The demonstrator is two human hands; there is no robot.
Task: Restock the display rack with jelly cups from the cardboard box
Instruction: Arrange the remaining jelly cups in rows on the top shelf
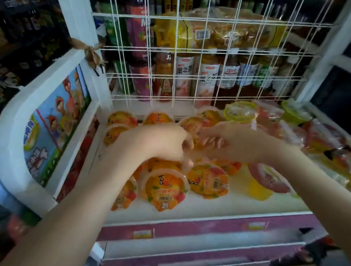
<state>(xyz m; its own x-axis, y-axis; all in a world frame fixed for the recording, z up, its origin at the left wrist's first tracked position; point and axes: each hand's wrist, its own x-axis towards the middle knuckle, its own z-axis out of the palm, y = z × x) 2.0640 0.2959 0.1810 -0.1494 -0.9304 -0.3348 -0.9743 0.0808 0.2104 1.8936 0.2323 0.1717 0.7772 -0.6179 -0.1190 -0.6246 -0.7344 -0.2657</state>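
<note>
- About a dozen orange jelly cups (166,189) lie on the rack shelf (238,206), in front of the wire grid (205,54).
- Left hand (155,143) and right hand (237,144) hover over them, fingers curled; too blurred to tell whether they pinch a cup.
- Restocking looks partly done: bare shelf is left to fill, and the box is out of view.

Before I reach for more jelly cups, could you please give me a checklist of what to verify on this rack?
1. Free room on the shelf: ok, bare strip at front right.
2. Left hand empty: cannot tell, fingers curl over orange jelly cups, blurred.
3. Right hand empty: cannot tell, blurred.
4. Cups lying flat: not ok, the red-lidded cup sits tilted.
5. Cardboard box in reach: cannot tell, out of view.
</note>
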